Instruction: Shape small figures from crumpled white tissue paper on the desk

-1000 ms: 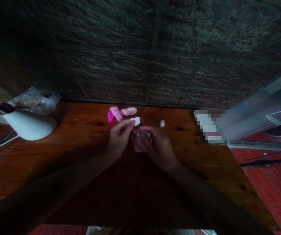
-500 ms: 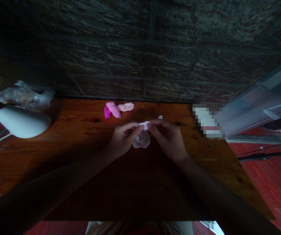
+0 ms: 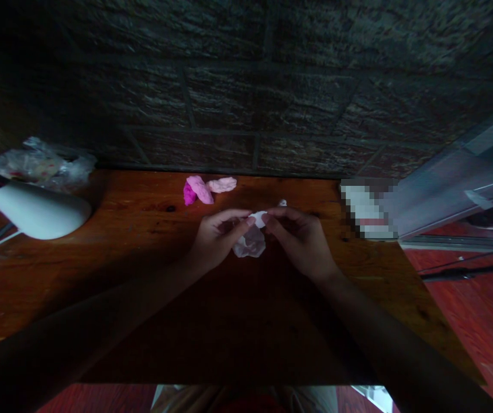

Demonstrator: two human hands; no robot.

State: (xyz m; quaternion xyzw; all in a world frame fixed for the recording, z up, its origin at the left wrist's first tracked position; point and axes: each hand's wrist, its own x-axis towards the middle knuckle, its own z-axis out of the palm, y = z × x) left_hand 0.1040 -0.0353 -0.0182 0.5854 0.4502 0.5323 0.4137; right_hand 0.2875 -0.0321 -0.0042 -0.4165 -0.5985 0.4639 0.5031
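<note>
Between the left hand (image 3: 217, 236) and the right hand (image 3: 305, 240) shows a pale, see-through film (image 3: 250, 248), and just past it both hands' fingertips pinch the piece (image 3: 259, 218), small, white, uneven-edged, with pink lumps (image 3: 200, 190) farther back.

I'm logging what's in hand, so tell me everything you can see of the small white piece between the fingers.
The small white piece looks flat and uneven-edged; its material is unclear. The left hand and right hand pinch it from opposite sides, partly covering it. It shows just beyond the translucent sheet; whether they touch can't be told.
</note>
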